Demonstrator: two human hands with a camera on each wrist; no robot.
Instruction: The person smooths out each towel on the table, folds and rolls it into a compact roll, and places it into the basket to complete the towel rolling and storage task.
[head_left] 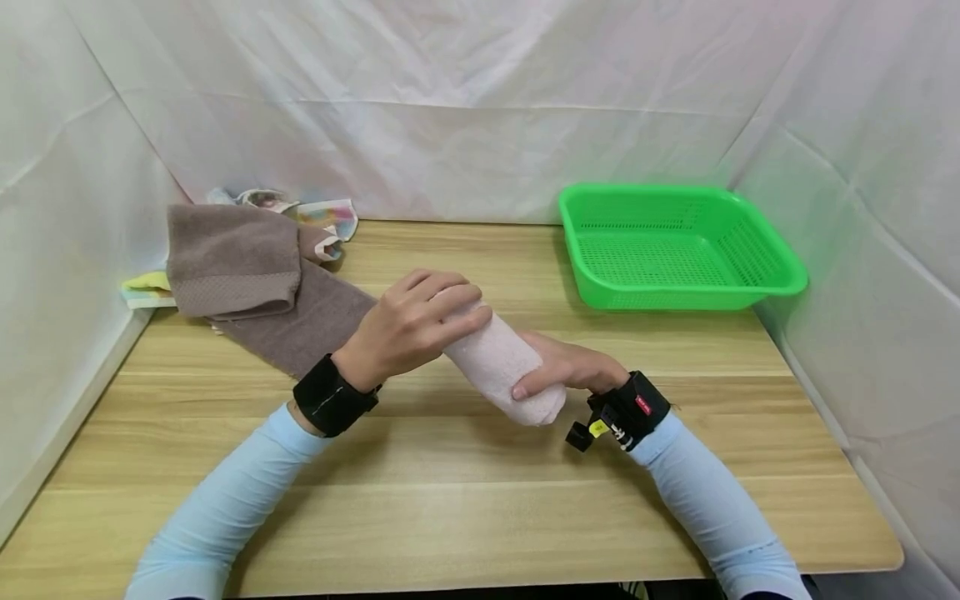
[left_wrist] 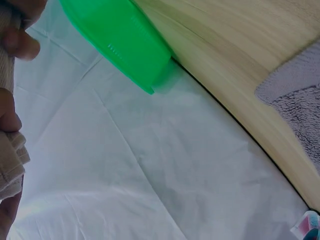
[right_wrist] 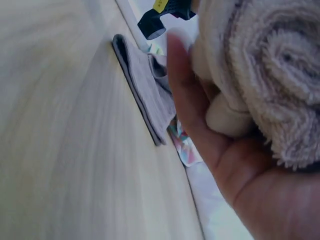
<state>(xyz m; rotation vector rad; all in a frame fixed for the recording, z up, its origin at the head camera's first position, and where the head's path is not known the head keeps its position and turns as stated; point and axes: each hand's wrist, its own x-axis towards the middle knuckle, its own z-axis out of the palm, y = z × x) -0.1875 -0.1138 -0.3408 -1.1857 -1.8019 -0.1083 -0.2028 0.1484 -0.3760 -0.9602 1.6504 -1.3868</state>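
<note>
White sheeting point(head_left: 465, 67) hangs around a wood-look surface point(head_left: 465, 525), green basket point(head_left: 675, 298) sitting back right. Gray-brown towel point(head_left: 232, 250) is kinda sprawled toward the back left, one part folded over. Then the rolled pale towel point(head_left: 495, 354), held over the middle of the surface: left hand point(head_left: 414, 323) gripping the far end, right hand point(head_left: 570, 363) wrapped round the near one. Bits of colorful cloth point(head_left: 333, 215) peek out behind the gray-brown towel.

No text can be read: marks on the red label point(head_left: 642, 406) of the right strap point(head_left: 649, 426) and nearby yellow tag point(head_left: 598, 428) are too small.
</note>
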